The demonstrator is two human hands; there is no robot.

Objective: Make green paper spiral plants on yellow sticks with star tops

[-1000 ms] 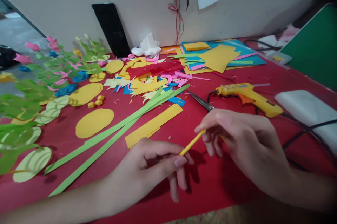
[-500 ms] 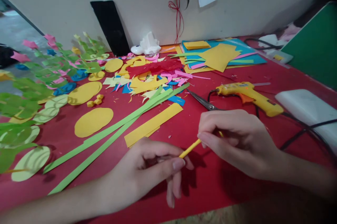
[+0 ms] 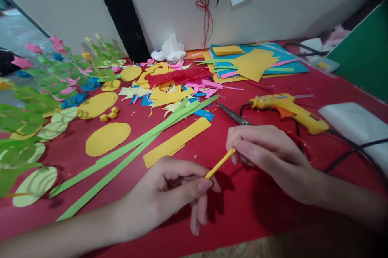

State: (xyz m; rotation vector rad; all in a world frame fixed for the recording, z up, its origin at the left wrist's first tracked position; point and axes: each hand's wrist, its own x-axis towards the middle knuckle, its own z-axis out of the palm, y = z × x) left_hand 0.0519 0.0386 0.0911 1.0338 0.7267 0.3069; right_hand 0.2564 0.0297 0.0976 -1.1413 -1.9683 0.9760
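A narrow folded or rolled yellow paper strip (image 3: 220, 163) slants up between my two hands. My left hand (image 3: 182, 191) pinches its lower part between thumb and fingers, with the other fingers hanging loosely below. At the upper end, my right hand (image 3: 262, 153) has its thumb and curled fingers closed against the tip; its inner fingers are partly hidden. Just beyond my right hand lie scissors (image 3: 233, 114) with dark blades and a red handle, partly covered by the hand. Flat yellow paper strips (image 3: 178, 140) and long green paper strips (image 3: 136, 144) rest left of the hands.
A yellow glue gun (image 3: 287, 108) lies at right with its black cord beside a white block (image 3: 354, 124). Paper scraps (image 3: 172, 88) are heaped mid-table. Yellow paper ovals (image 3: 107, 139) and green paper plants with stars (image 3: 57, 76) stand left. Coloured sheets (image 3: 285, 56) lie behind.
My right hand has shifted slightly at the strip's upper end, whose tip now shows beside the thumb. The left hand keeps its pinch. More of the scissors' red handle shows.
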